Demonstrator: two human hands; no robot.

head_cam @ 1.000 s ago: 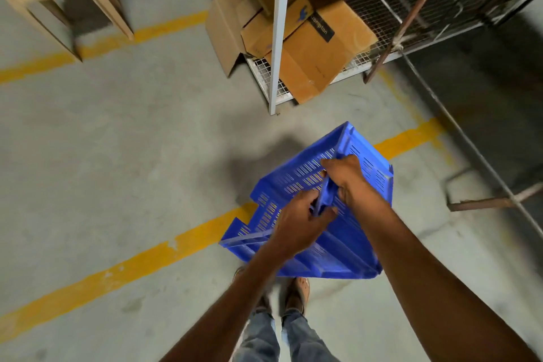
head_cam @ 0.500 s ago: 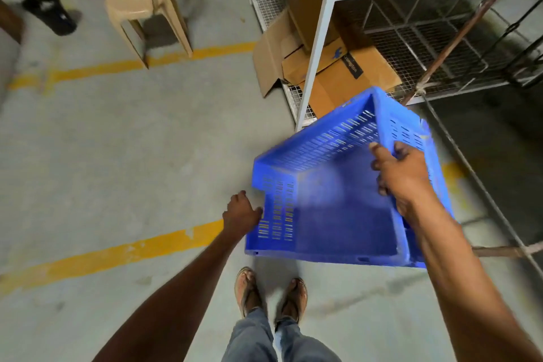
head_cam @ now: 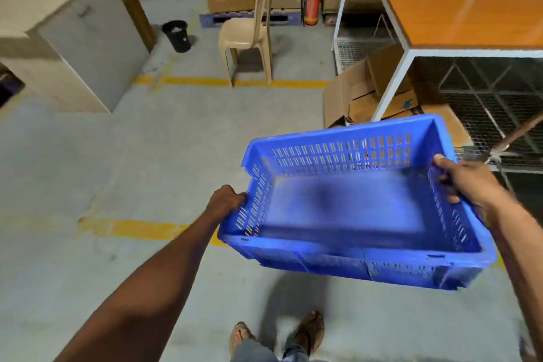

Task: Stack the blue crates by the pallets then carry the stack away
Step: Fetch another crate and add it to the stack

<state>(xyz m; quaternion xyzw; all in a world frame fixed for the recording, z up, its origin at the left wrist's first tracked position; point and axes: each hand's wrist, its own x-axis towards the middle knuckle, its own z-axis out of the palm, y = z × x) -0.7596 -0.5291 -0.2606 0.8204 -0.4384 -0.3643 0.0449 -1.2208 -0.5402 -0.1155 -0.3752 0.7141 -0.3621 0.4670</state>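
I am gripping one blue crate [head_cam: 346, 209] in the air over the floor, ahead of my two feet. My left hand [head_cam: 226, 200] is clamping its fingers on the left rim and my right hand [head_cam: 467, 182] on the right. I would be levelling it while walking. Beyond are standing one chair [head_cam: 249, 35], one bin [head_cam: 176, 35] and one pallet [head_cam: 249, 19].
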